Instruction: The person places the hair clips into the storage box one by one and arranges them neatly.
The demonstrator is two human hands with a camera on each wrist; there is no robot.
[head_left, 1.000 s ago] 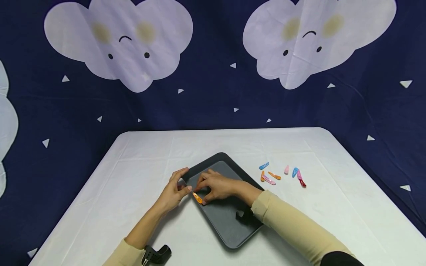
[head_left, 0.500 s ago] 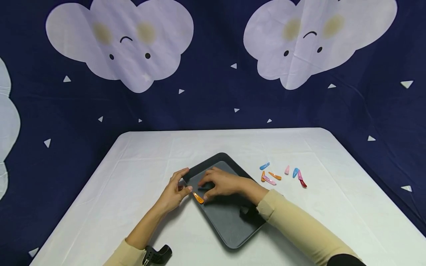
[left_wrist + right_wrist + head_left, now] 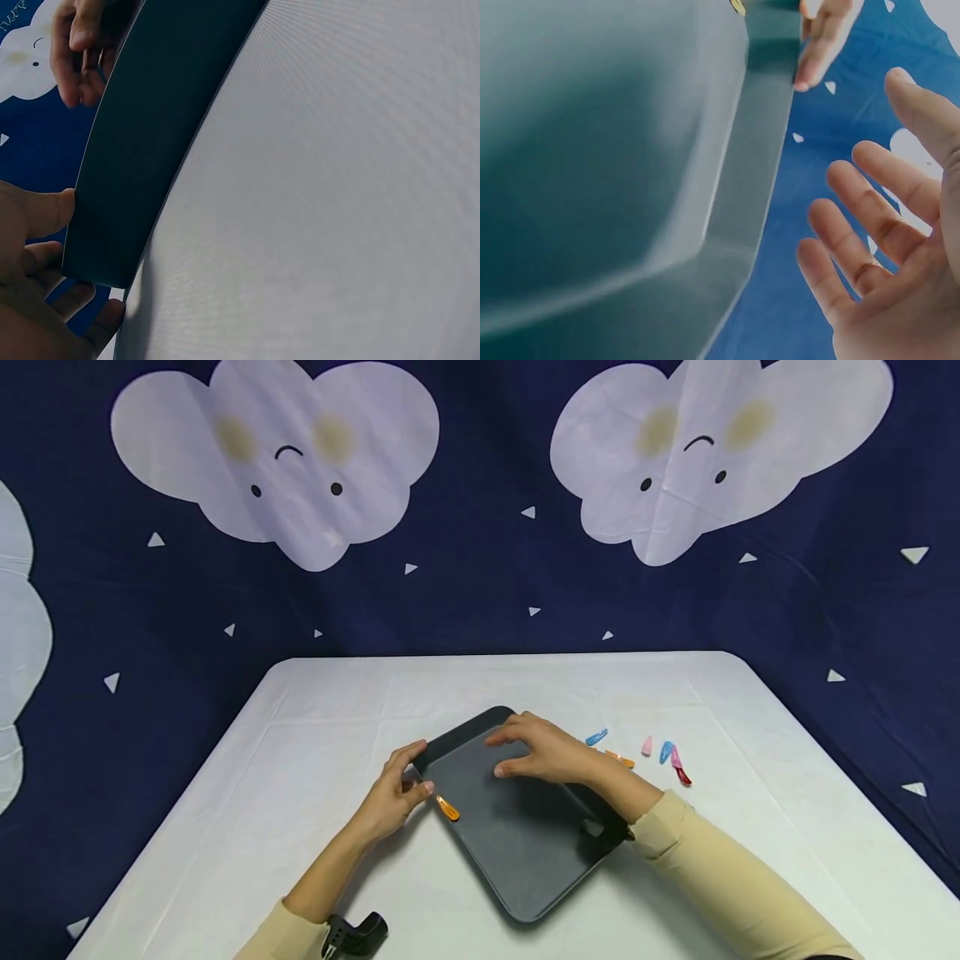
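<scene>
A dark grey baking tray lies at an angle on the white table. My left hand grips its left corner, thumb at the rim and fingers against the outside. Just beside that thumb, an orange hair clip sits at the tray's left edge; a bit of the clip shows at the top of the right wrist view. Over the tray's far part hovers my right hand, holding nothing, its fingers spread in the right wrist view. In the left wrist view the tray's outer wall covers much of the scene.
Right of the tray lie several loose hair clips: a blue one, an orange one, a pale pink one, another blue one and a red one. My right forearm hides part of this group. A dark blue cloud-print curtain hangs behind.
My right hand has let go of the orange hair clip at the tray's left edge, then risen and moved right, away from it. The left hand and tray stay put.
</scene>
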